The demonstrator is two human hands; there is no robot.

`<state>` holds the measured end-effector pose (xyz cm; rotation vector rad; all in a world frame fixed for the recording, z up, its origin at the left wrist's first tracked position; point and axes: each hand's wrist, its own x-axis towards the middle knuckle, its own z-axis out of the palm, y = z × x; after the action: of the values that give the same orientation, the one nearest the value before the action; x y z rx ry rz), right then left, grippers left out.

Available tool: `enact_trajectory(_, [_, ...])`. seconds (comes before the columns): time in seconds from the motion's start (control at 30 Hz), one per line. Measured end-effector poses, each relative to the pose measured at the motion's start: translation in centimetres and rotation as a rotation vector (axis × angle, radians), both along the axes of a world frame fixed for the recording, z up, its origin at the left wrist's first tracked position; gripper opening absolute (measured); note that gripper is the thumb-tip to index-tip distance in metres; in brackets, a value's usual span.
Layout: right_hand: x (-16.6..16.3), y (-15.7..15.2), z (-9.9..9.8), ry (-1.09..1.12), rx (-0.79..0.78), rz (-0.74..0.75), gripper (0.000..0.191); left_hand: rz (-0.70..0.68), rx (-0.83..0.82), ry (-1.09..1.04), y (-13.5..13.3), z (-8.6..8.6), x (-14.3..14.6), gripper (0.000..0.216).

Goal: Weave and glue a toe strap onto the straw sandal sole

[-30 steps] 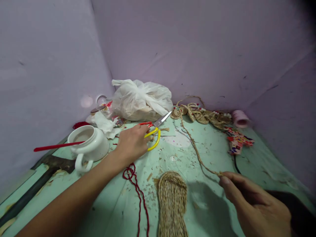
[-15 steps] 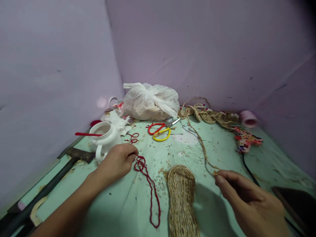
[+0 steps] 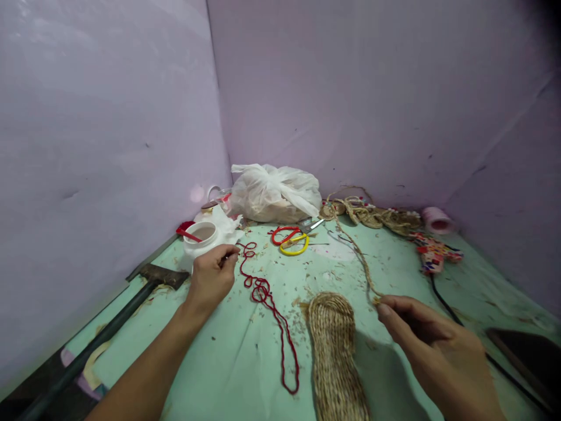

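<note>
My left hand (image 3: 214,275) is closed in a pinch beside the white pot (image 3: 199,238). Its fingertips are close to the upper end of a red yarn (image 3: 287,345), which lies in loops on the green table cover; what they hold, if anything, is too small to make out. My right hand (image 3: 433,345) pinches the near end of a twisted straw cord (image 3: 362,260) between thumb and forefinger. From there the cord runs back to the far side of the table. Between my hands lies a woven straw sole (image 3: 335,356), its lower end cut off by the frame.
Red-and-yellow-handled scissors (image 3: 291,240) lie beyond the sole, before a tied white plastic bag (image 3: 276,193). A hammer (image 3: 162,275) rests at left. Woven straw pieces (image 3: 372,216), a pink spool (image 3: 438,220) and a patterned cloth-covered object (image 3: 433,251) with a black cable are at right.
My left hand has moved up and back from the yarn's tangled middle, uncovering more of it. My right hand keeps its pinch on the straw cord. The view has shifted slightly.
</note>
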<state>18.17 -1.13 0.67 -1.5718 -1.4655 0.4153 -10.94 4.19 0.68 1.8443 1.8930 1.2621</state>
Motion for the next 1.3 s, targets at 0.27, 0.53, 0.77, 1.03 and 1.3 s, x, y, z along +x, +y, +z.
enact_trajectory(0.27, [0.0,-0.2,0.1,0.025,0.031,0.028,0.019,-0.697,-0.176,0.311,-1.4,-0.1,2.4,0.019])
enact_trajectory(0.53, [-0.5,-0.4,0.3,0.056,0.062,0.09,0.018,-0.741,-0.262,0.486,-1.9,0.5,2.5,0.017])
enact_trajectory(0.77, [-0.9,-0.5,0.8,0.105,-0.015,0.136,0.019,-0.728,-0.322,0.484,-2.3,0.7,3.3,0.016])
enact_trajectory(1.03, [-2.9,-1.5,0.6,0.109,-0.103,0.48,0.014,-0.521,-0.212,0.021,-1.7,1.1,1.9,0.016])
enact_trajectory(1.3, [-4.2,-2.0,-0.3,0.069,0.019,0.576,0.01,-0.109,0.02,0.217,-1.9,1.0,2.7,0.026])
